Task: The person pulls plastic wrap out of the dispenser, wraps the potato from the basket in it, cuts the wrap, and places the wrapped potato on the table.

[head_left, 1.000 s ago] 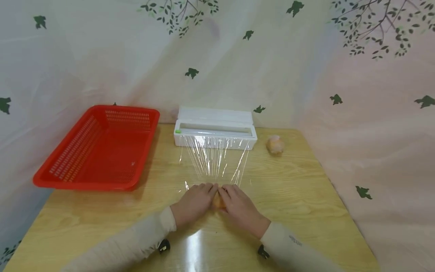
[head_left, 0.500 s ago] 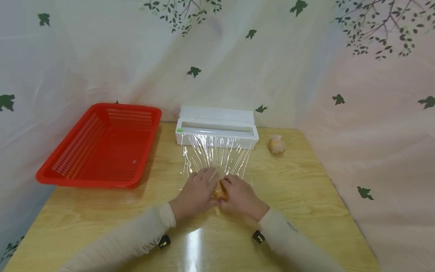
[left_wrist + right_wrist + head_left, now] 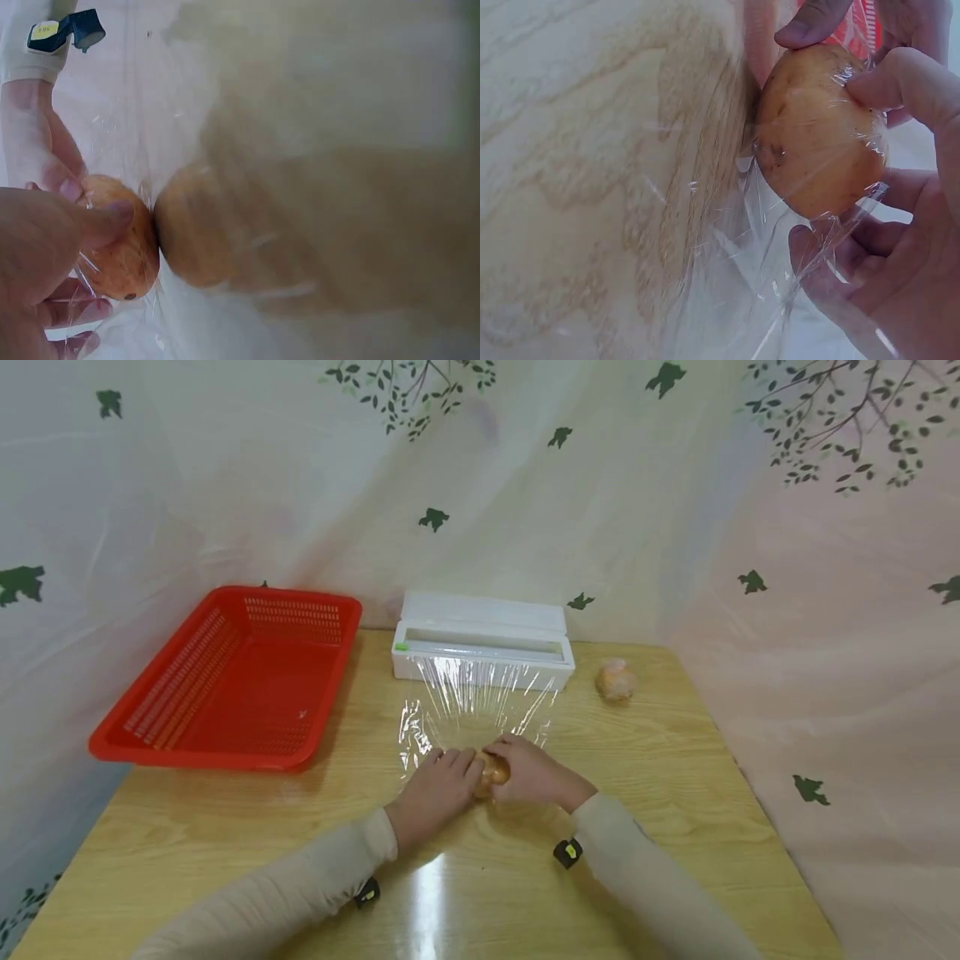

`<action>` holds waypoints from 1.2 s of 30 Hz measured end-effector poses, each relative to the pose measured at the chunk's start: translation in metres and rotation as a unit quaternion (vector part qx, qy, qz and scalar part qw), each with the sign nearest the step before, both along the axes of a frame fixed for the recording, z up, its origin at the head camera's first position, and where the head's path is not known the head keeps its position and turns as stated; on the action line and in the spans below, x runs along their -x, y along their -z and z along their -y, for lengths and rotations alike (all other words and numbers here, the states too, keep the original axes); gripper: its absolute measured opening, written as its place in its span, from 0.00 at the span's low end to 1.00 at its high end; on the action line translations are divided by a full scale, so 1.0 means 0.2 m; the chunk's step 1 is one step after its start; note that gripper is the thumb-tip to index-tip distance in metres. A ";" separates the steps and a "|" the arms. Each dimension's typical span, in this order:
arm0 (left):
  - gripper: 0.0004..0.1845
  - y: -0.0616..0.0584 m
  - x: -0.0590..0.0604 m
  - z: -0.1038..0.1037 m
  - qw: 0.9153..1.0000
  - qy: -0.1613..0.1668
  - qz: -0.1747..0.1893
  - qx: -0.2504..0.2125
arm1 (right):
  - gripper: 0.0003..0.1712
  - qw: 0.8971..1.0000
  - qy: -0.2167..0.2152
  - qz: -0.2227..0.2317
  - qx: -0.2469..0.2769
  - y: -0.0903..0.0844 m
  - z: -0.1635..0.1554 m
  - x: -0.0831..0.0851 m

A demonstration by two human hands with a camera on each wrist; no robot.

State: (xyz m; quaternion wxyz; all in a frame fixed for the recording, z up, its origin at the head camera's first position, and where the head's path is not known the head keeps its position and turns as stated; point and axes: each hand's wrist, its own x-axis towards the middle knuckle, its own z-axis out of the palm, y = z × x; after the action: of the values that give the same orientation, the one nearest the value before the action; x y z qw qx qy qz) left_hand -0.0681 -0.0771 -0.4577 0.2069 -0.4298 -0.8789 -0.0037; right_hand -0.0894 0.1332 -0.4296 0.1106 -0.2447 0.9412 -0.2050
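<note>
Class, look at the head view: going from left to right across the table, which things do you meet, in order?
Red basket → left hand → potato held between the hands → right hand → second potato near the table's far right corner.

Wooden table [image 3: 225, 827] with glare patch near front edge; leaf-printed curtain [image 3: 525, 485] encloses back and sides.

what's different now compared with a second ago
Both hands, left and right, have rolled the potato forward along the film toward the dispenser, so the stretched film is shorter. Both still grip the potato. The basket and the second potato stayed put.
</note>
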 end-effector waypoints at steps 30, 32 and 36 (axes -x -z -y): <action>0.37 0.05 0.30 0.12 0.990 0.052 0.128 -0.017 | 0.28 0.992 -0.059 -0.104 -0.032 -0.07 0.02 0.08; 0.37 0.07 0.32 0.15 0.993 0.057 0.105 -0.021 | 0.27 0.996 -0.046 -0.070 -0.002 -0.07 0.02 0.12; 0.39 0.05 0.34 0.17 0.997 0.049 0.052 -0.030 | 0.27 0.998 -0.018 -0.022 0.047 -0.06 0.00 0.17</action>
State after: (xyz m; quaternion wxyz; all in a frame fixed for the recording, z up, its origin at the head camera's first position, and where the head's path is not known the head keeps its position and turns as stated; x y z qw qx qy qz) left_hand -0.1355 -0.1121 -0.4683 0.1729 -0.4653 -0.8659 -0.0623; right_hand -0.1234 0.1338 -0.4178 0.0816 -0.2715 0.9281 -0.2413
